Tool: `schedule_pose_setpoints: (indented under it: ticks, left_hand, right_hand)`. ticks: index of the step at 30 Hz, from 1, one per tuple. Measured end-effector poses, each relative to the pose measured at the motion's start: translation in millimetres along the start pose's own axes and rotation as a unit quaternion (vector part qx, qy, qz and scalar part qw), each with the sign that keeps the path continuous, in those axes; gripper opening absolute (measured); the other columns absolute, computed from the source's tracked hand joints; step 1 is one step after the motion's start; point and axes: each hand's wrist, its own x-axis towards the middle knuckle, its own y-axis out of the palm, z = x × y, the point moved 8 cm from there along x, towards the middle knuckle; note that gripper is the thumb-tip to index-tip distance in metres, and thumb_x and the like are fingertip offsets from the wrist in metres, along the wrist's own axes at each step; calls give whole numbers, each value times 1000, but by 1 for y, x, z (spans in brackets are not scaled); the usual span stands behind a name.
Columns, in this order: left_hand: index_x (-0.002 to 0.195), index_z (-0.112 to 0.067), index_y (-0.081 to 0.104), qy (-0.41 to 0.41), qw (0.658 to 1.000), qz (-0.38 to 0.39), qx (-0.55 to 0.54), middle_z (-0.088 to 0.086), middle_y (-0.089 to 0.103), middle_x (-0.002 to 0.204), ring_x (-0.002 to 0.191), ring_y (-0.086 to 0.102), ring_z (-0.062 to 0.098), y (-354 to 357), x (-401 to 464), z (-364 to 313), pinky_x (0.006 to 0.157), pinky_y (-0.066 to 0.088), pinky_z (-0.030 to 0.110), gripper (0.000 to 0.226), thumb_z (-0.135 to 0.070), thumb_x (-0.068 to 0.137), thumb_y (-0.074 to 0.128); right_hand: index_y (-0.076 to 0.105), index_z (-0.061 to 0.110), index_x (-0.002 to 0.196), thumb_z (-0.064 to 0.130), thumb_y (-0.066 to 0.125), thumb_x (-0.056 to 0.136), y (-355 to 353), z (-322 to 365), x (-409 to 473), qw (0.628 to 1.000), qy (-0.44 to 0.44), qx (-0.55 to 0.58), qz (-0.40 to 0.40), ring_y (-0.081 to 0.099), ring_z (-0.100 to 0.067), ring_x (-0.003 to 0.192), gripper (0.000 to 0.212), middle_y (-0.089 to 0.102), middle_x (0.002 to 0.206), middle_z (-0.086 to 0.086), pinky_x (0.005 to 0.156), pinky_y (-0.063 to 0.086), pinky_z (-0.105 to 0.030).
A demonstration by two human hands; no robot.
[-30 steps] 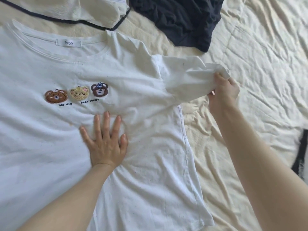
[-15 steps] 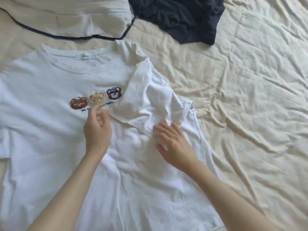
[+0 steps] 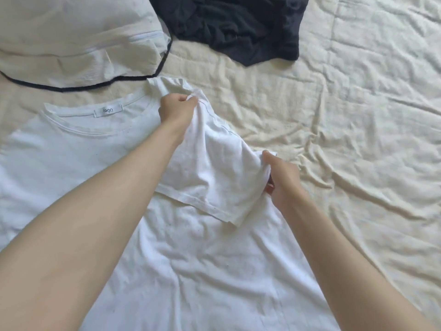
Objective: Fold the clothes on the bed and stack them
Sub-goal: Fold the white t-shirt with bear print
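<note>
A white T-shirt (image 3: 195, 263) lies face up on the bed, collar label toward the top. Its right sleeve (image 3: 210, 177) is folded inward over the chest. My left hand (image 3: 176, 111) grips the shoulder of the shirt beside the collar, bunching the cloth. My right hand (image 3: 281, 180) pinches the side edge of the shirt at the armpit, under the folded sleeve. My left forearm hides the bear patches on the chest.
A crumpled dark navy garment (image 3: 238, 27) lies at the top centre. A cream pillow with dark piping (image 3: 71, 44) sits at the top left, just above the collar. The wrinkled cream bedsheet (image 3: 358, 144) spreads to the right.
The sleeve was pulled out to the right, then folded across the chest. My left hand moved up from the chest to the shoulder; my right hand shifted right to the shirt's side edge.
</note>
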Motion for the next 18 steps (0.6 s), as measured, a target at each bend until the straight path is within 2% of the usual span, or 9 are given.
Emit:
schedule_pose_setpoints:
  ticks: [1, 2, 4, 5, 8, 10, 12, 15, 18]
  left_hand:
    - [66, -23, 48, -2, 999, 3, -49, -8, 45, 65, 61, 44, 6, 0, 5, -7, 60, 40, 16, 27, -22, 90, 61]
    - [71, -23, 52, 0, 995, 11, -95, -6, 52, 73, 71, 52, 8, 1, 10, -15, 71, 46, 19, 22, -20, 90, 61]
    - [86, -21, 61, 14, 990, 31, -139, 2, 63, 99, 97, 59, 15, 3, 20, -31, 94, 49, 28, 6, -17, 91, 62]
    - [94, -19, 62, 23, 991, 42, -122, 6, 63, 109, 103, 59, 17, 3, 23, -34, 96, 48, 31, 4, -17, 91, 62]
    - [114, -16, 59, 16, 998, 61, -1, 8, 60, 123, 106, 60, 20, 0, 27, -20, 90, 49, 30, 26, -24, 89, 63]
    - [115, -14, 60, 0, 998, 64, 27, 7, 61, 120, 107, 61, 22, -7, 24, -4, 93, 50, 36, 33, -29, 87, 66]
    - [108, -13, 62, 5, 995, 69, 75, 4, 63, 113, 101, 62, 19, -16, 16, 9, 90, 51, 33, 31, -32, 85, 68]
    - [103, -13, 65, 63, 983, 49, 167, 0, 63, 91, 87, 59, 15, -30, 2, 18, 74, 45, 21, 23, -30, 88, 64]
    - [100, -15, 64, 124, 979, -15, 162, -7, 53, 69, 77, 53, 17, -48, -8, 14, 67, 37, 25, 20, -32, 92, 58]
  right_hand:
    - [63, 5, 93, 22, 62, 88, 1, 1, 3, 996, 28, 79, 11, 47, -9, 44, 18, 55, 66, 4, 43, 37, -19]
    - [61, 9, 87, 22, 62, 89, 3, 4, 5, 987, 45, 152, 23, 44, -7, 42, 13, 49, 60, 4, 44, 36, -19]
    - [60, 14, 81, 25, 61, 91, 4, 10, 7, 975, 41, 213, 44, 49, -8, 53, 15, 51, 66, 4, 57, 41, -21]
    - [62, 14, 84, 25, 61, 91, 5, 10, 5, 979, 31, 195, 52, 55, -10, 61, 14, 56, 72, 2, 63, 47, -23]
    - [64, 11, 102, 27, 60, 92, 8, 1, -2, 991, 17, 111, 78, 69, -21, 83, 20, 70, 95, -7, 72, 57, -33]
    - [64, 9, 105, 26, 61, 92, 7, -7, -7, 994, 7, 65, 87, 70, -23, 86, 22, 71, 98, -9, 68, 58, -32]
    - [64, 7, 100, 20, 62, 91, 7, -17, -11, 996, 3, 25, 91, 71, -21, 76, 16, 71, 93, -9, 59, 57, -28]
    - [65, 7, 95, 7, 60, 88, 12, -33, -23, 995, 21, 1, 100, 69, -19, 67, 8, 72, 88, -8, 51, 53, -25]
    - [66, 12, 86, 1, 57, 87, 15, -36, -30, 996, -15, 22, 82, 67, -11, 61, 14, 72, 79, -2, 47, 50, -21]
